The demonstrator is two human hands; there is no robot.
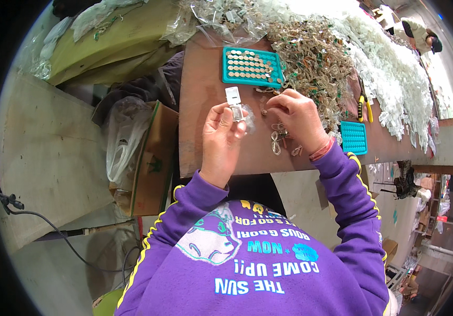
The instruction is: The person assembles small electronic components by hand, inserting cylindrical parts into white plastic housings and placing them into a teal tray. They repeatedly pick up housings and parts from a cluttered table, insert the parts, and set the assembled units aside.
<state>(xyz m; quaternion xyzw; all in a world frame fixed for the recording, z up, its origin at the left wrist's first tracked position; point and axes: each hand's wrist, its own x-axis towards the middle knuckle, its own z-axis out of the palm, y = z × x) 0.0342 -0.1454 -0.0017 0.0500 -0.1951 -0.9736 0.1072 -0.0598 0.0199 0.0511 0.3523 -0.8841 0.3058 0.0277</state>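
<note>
My left hand grips a small white plastic case that stands open, its lid part pointing away from me. A bit of clear plastic shows beside those fingers. My right hand is closed in a pinch just right of the case, over the brown table. Something tiny shows at its fingertips, too small to name. Small coiled wire bundles lie under and beside the right hand. Just beyond both hands rests a teal tray with rows of round silvery discs.
A big heap of wire bundles covers the table's far right, next to a heap of white plastic pieces. Yellow-handled pliers and a second teal tray lie right. A cardboard box with plastic bags stands left. Another person is far right.
</note>
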